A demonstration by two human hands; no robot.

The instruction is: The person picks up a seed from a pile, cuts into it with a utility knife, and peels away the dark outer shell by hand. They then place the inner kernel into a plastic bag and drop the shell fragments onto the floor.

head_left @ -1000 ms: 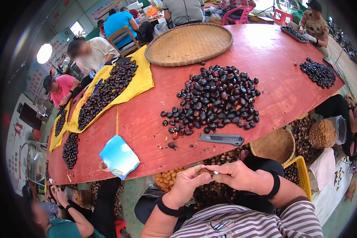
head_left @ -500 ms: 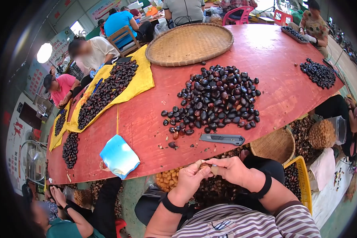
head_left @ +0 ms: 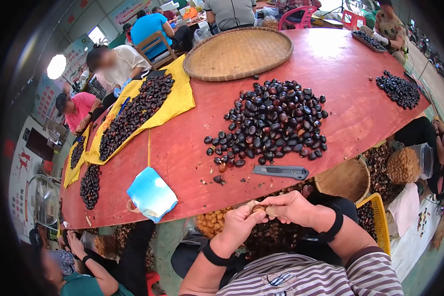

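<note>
My left hand [head_left: 238, 221] and my right hand [head_left: 292, 209] meet above my lap, just off the table's near edge. Both are closed, fingertips pinched around a small brown nut [head_left: 259, 209] that the fingers partly cover. Beyond them on the red table [head_left: 197, 148] lies a large heap of glossy dark nuts [head_left: 278, 121]. A grey utility knife [head_left: 281, 171] rests between that heap and my hands, touched by neither. Below my left hand sits a batch of yellowish peeled nuts [head_left: 213, 224]. Dark shells or nuts show beneath my hands.
A round woven tray [head_left: 239, 53] stands at the table's far side. To the left are a blue-and-white face mask [head_left: 152, 195] and a yellow sheet [head_left: 182, 101] bearing nuts. A basket [head_left: 343, 180] and a yellow crate [head_left: 381, 224] are at my right. Several people sit around.
The pale piece that showed by my right fingertips is now out of sight, and more of the brown nut shows. My hands stay together; the whole view has shifted slightly.
</note>
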